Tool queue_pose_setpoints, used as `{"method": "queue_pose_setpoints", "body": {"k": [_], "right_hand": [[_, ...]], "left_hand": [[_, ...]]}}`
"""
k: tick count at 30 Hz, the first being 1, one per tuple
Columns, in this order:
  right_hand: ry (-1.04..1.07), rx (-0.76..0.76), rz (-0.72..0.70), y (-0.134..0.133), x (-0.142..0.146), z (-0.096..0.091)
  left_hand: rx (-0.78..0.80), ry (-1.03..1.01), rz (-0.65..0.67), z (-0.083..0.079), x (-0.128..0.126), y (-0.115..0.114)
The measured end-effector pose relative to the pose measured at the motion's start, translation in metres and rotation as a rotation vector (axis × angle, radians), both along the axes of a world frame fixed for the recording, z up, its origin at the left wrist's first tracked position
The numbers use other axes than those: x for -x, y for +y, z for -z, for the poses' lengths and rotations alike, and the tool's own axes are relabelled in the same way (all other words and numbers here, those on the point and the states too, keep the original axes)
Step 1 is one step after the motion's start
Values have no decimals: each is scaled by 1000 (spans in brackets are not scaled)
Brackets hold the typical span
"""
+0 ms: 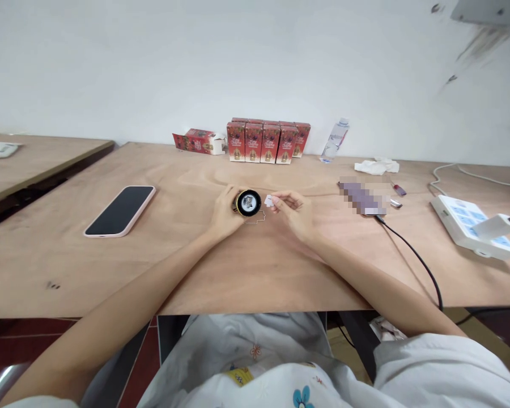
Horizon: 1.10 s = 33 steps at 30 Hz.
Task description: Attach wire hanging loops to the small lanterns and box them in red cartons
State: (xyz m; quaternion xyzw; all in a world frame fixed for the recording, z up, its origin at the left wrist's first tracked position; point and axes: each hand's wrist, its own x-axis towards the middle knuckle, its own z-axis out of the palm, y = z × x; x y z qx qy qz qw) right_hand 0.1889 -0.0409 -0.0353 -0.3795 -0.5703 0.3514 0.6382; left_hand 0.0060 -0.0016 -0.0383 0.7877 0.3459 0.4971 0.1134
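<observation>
My left hand (226, 214) is closed around a small round black-and-gold object (249, 203), with its end turned toward me. That end has a wide black rim and a pale disc in the middle with metallic-looking parts; I cannot tell its exact kind. Just to its right, the fingertips of my right hand (295, 212) pinch a small white flat piece (268, 201), which is apart from the round object. Under the round object a thin pale outline (261, 219) shows against the wood, too fine to name.
Red printed boxes (261, 143) stand in rows by the wall, with an opened red box (199, 141) lying beside them. A tilted clear bottle (335, 140), crumpled tissue (377, 166), a blurred phone (361, 197) on a cable and a power strip (471, 224) are right. Another phone (121, 211) lies left.
</observation>
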Motion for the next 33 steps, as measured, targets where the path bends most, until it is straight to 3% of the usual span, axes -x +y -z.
{"method": "queue_pose_setpoints", "body": {"k": [12,20,23,33], "right_hand": [[-242,-164,65,-21,12,2],[-620,-512,165,-25,5,-5],[-699,-508,167,-24,3,-5],[-655,-516,275,-22,5,1]], "left_hand": [[4,50,45,-6,-6,-14],[47,77,-78,-8,-6,-18],[62,63,-88,-8,-5,-17],[48,214,-174,-13,-8,-25]]}}
